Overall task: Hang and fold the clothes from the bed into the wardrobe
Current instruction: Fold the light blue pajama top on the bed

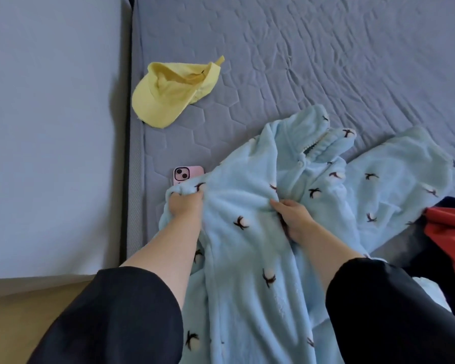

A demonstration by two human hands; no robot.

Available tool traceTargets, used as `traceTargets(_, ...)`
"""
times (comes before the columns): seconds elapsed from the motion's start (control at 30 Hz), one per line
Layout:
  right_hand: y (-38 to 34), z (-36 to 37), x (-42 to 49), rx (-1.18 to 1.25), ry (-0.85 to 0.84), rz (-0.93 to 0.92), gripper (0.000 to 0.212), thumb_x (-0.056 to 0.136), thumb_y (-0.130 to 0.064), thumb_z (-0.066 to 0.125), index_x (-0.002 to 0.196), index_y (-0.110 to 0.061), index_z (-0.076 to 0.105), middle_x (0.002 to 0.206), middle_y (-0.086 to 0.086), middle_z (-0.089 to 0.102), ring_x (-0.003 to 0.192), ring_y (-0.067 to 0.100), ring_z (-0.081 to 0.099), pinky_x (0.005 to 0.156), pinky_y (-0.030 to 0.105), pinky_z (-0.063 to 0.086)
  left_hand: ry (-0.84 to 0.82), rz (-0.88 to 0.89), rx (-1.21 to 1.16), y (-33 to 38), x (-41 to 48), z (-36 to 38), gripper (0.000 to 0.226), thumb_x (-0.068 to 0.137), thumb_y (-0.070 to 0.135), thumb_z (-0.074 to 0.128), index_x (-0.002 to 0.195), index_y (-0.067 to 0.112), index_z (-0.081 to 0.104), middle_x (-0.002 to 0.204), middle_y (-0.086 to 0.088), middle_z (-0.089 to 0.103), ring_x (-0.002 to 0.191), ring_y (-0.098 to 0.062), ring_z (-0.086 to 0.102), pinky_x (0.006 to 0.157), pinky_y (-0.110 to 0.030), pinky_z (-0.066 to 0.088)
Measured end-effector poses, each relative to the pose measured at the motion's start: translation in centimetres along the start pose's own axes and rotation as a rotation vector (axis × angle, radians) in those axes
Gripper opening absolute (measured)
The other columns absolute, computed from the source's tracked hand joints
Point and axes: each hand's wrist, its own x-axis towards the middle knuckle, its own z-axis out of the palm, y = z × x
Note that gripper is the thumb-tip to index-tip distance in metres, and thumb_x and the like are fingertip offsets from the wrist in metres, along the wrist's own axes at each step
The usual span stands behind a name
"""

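Left hand [185, 204] grips the robe [237, 258]; right hand [293, 219] probably pinches it. Lifting may drag the phone [185, 174] off the bed [326, 61].

A bedroom in a home: a bed [326, 61] with a grey quilted cover fills the view, strewn with a light-blue fleece pyjama top [247, 245], a yellow cap [166, 95] and a pink-cased phone [185, 174], beside a plain wall [50, 127] and a wooden floor [24, 311].

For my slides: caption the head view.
On the bed, left hand and right hand grip a blue fleece top near a yellow cap and pink phone.
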Motion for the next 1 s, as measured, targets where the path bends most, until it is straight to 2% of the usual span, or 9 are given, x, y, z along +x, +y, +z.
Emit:
traceTargets(0.1, 0.1, 0.0, -0.2, -0.156, 0.011, -0.042, 0.016, 0.090, -0.025, 0.065, 0.079, -0.014, 0.065, 0.088, 0.015, 0.067, 0.079, 0.028, 0.064, 0.080, 0.044, 0.057, 0.286, 0.174, 0.169, 0.1, -0.9, -1.7, 0.040, 0.082, 0.015, 0.068, 0.116, 0.000, 0.054, 0.115, -0.019, 0.060, 0.108, -0.036, 0.058, 0.080, -0.038, 0.043)
traceTargets(0.17, -0.1, -0.2, -0.5, -0.272, -0.018, -0.061, 0.014, 0.089, -0.027, 0.065, 0.082, -0.015, 0.063, 0.090, 0.011, 0.067, 0.081, 0.026, 0.064, 0.080, 0.040, 0.056, 0.368, 0.530, 0.289, 0.2, -2.3, -1.7, 0.039, 0.080, 0.004, 0.063, 0.117, 0.001, 0.052, 0.119, -0.018, 0.055, 0.112, -0.036, 0.051, 0.086, -0.040, 0.039)
traceTargets(0.3, -0.5, -0.3, -0.3, -0.435, -0.024, -0.108, 0.023, 0.089, -0.028, 0.065, 0.105, -0.012, 0.061, 0.098, 0.006, 0.065, 0.090, 0.023, 0.062, 0.082, 0.033, 0.052, -0.104, 1.322, 0.885, -0.8, -4.1, 2.5, 0.050, 0.090, 0.014, 0.052, 0.139, 0.010, 0.043, 0.144, -0.012, 0.041, 0.133, -0.032, 0.037, 0.104, -0.044, 0.032)
traceTargets(0.47, -0.7, 0.5, -0.2, -0.846, 0.129, -0.375, 0.017, 0.092, -0.022, 0.054, 0.102, -0.008, 0.056, 0.101, 0.010, 0.060, 0.100, 0.030, 0.056, 0.075, 0.029, 0.040, -0.222, 1.083, 1.291, -4.5, 0.0, 5.2, 0.063, 0.099, 0.042, 0.028, 0.153, 0.025, 0.001, 0.161, 0.003, -0.003, 0.147, -0.015, -0.005, 0.117, -0.041, 0.006)
traceTargets(0.57, -1.2, -1.6, -0.4, -1.362, 0.331, -0.761, 0.034, 0.091, -0.022, 0.046, 0.122, -0.010, 0.052, 0.122, 0.013, 0.051, 0.117, 0.034, 0.045, 0.095, 0.041, 0.034, -0.210, 1.084, 1.275, -4.9, 0.9, 5.7, 0.064, 0.098, 0.043, 0.027, 0.153, 0.026, -0.002, 0.161, 0.004, -0.004, 0.147, -0.014, -0.006, 0.117, -0.040, 0.005)
traceTargets(0.63, -1.5, -5.1, -0.2, -1.540, 0.373, -0.642, 0.052, 0.095, -0.034, 0.036, 0.144, -0.018, 0.033, 0.145, 0.009, 0.036, 0.136, 0.030, 0.027, 0.112, 0.044, 0.018, -0.227, 1.080, 1.304, -4.7, 0.9, 5.7, 0.062, 0.099, 0.043, 0.023, 0.152, 0.026, -0.005, 0.161, 0.004, -0.006, 0.147, -0.015, -0.007, 0.118, -0.042, 0.006)
traceTargets(0.73, -1.0, -8.9, 0.2, -1.442, 0.404, -0.333, 0.060, 0.097, -0.048, 0.025, 0.150, -0.021, 0.016, 0.155, 0.004, 0.023, 0.144, 0.022, 0.015, 0.116, 0.044, 0.009, -0.193, 1.027, 1.291, -3.6, -0.2, 6.4, 0.060, 0.099, 0.045, 0.024, 0.152, 0.022, 0.008, 0.161, -0.001, 0.004, 0.147, -0.019, -0.002, 0.117, -0.049, 0.010)
traceTargets(0.9, -0.9, -9.8, 0.7, -1.114, 0.595, -0.403, 0.058, 0.097, -0.037, 0.034, 0.149, -0.017, 0.019, 0.159, 0.011, 0.008, 0.145, 0.028, 0.011, 0.116, 0.042, 0.010, -0.223, 1.247, 1.243, -1.3, -2.3, 10.1, 0.072, 0.094, 0.057, 0.026, 0.152, 0.022, 0.004, 0.160, -0.006, -0.004, 0.147, -0.026, -0.008, 0.111, -0.060, 0.009)
traceTargets(1.0, -0.5, -11.3, 0.8, -0.647, 0.579, -0.207, 0.053, 0.095, -0.040, 0.038, 0.142, -0.016, 0.030, 0.143, 0.010, 0.041, 0.124, 0.029, 0.044, 0.091, 0.036, 0.036, -0.332, 1.149, 1.330, -2.8, -2.0, 11.7, 0.071, 0.094, 0.060, 0.017, 0.151, 0.027, -0.011, 0.160, 0.000, -0.014, 0.146, -0.022, -0.013, 0.112, -0.061, 0.004)
